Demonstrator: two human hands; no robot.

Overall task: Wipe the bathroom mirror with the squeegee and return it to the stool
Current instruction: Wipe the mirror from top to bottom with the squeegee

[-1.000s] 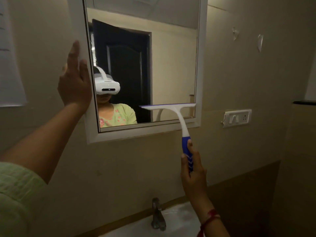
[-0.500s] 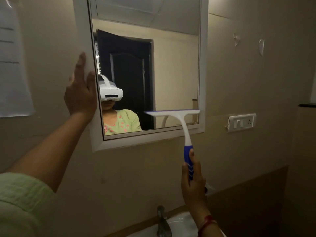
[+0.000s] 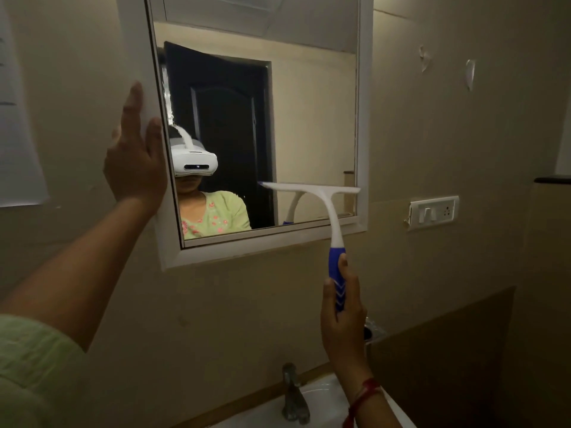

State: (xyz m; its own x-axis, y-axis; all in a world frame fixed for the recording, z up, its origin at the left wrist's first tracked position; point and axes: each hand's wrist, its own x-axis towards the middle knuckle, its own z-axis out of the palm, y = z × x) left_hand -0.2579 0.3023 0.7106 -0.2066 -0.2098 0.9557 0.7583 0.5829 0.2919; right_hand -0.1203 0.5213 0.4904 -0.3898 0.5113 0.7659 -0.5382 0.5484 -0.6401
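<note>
Wiping stroke under way, low on the glass. Right hand (image 3: 343,316), lower centre-right of the frame, is wrapped around the blue grip of the squeegee (image 3: 324,208), thumb laid up the handle; the white neck rises from the grip to the blade, which sits level across the lower right of the mirror (image 3: 312,118), its right tip at the inner edge of the frame. Blade appears pressed to the glass, its reflection meeting it, though contact along the whole edge cannot be confirmed. Left hand (image 3: 136,159), middle left, lies flat and spread against the mirror's white frame, gripping nothing, apparently steadying. Handling, judged: squeegee looks like light moulded plastic, stiff in neck and head, with a soft blade edge that needs even pressure; the ribbed blue grip is the right place to hold, low enough for leverage. Wet plastic may slip. Tap (image 3: 293,393) and basin (image 3: 321,393) sit at the bottom edge. Stool is not in view.
</note>
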